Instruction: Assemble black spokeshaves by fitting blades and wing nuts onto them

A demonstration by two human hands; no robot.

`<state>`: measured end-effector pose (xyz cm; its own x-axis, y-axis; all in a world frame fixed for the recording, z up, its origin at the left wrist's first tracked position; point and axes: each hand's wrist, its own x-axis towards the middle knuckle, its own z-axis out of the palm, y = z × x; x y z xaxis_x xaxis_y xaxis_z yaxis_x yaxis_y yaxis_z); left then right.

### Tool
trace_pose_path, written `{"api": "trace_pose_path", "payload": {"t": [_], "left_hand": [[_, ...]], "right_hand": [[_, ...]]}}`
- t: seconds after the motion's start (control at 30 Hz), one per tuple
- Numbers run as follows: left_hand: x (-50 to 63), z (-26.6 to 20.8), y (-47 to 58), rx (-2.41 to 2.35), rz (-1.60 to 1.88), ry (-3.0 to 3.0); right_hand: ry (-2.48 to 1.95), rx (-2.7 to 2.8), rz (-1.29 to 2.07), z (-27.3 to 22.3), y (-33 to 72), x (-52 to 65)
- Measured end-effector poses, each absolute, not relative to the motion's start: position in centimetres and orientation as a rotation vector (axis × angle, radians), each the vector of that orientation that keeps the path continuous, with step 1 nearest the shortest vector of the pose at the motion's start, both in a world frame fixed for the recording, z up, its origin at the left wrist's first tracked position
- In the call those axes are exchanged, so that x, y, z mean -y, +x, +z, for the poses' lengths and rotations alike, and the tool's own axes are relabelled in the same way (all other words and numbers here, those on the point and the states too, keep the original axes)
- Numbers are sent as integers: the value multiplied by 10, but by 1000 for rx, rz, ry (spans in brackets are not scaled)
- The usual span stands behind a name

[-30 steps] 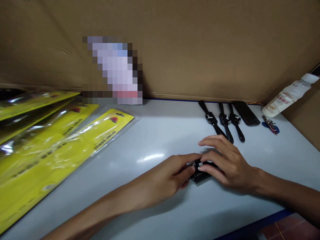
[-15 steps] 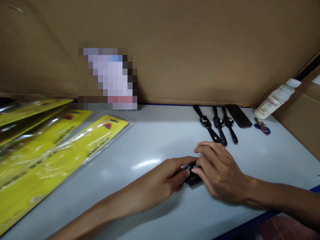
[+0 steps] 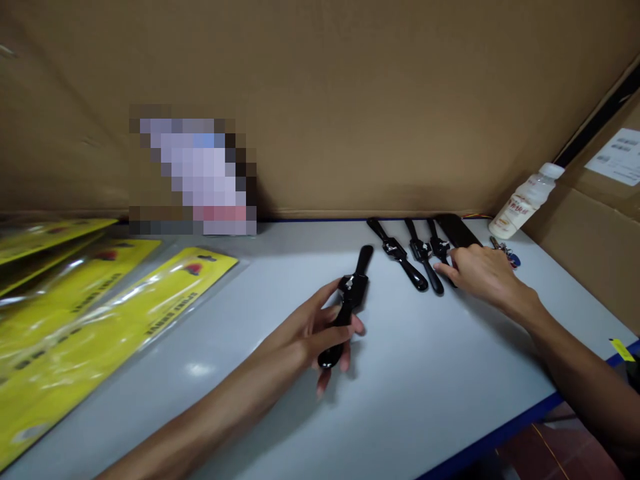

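Observation:
My left hand [image 3: 325, 330] holds a black spokeshave [image 3: 355, 287] slantwise above the table, thumb across its lower handle. A small silvery part shows at the middle of its body. At the right, my right hand [image 3: 483, 270] is over the rightmost of three more black spokeshaves, its thumb stretched apart from the bent fingers. That rightmost spokeshave [image 3: 440, 248] is partly covered by the hand, and I cannot see whether they touch. Beside it lie the middle spokeshave [image 3: 423, 252] and the left one [image 3: 396, 250].
Yellow-backed clear packages [image 3: 125, 320] printed with a spokeshave label overlap at the left. A dark phone [image 3: 457, 229], a bunch of keys [image 3: 511, 255] and a white-capped bottle [image 3: 525, 200] are at the back right. A cardboard wall [image 3: 325, 120] rises behind the table [image 3: 280, 267]. A blurred-out item leans there.
My hands have parted. My right hand has moved away from the black thing to the spokeshaves at the back right. My left hand now shows a whole spokeshave. The view has shifted somewhat.

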<state>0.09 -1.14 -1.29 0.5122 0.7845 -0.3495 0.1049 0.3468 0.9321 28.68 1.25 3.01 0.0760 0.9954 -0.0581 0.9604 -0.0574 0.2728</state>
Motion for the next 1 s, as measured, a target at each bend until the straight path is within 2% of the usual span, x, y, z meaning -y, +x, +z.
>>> {"api": "trace_pose_path", "payload": {"t": [0.27,0.37,0.5,0.63,0.83,1.0], "left_hand": [[-2,-28,-9,-1168,774,1602],[-5,-18,-12,-1372,656,1944],[-3,-9,-13,-1646,324,2274],[-1,-11,-13,-1700,293,2382],[-1,-15,-10,-1591,480,2403],[-3,-22,-11,-1487,615,2371]], "right_hand": [[2150,-1907,-77,29,302,-28],[2164,-1890,-273,29,309,-36],[2193,-1949,-438,22,321,-44],[2349,-2082,-543,18,331,-47],[2633,-2092,-1367,28,334,-43],[2833,-2263,-1568,41,320,-30]]}}
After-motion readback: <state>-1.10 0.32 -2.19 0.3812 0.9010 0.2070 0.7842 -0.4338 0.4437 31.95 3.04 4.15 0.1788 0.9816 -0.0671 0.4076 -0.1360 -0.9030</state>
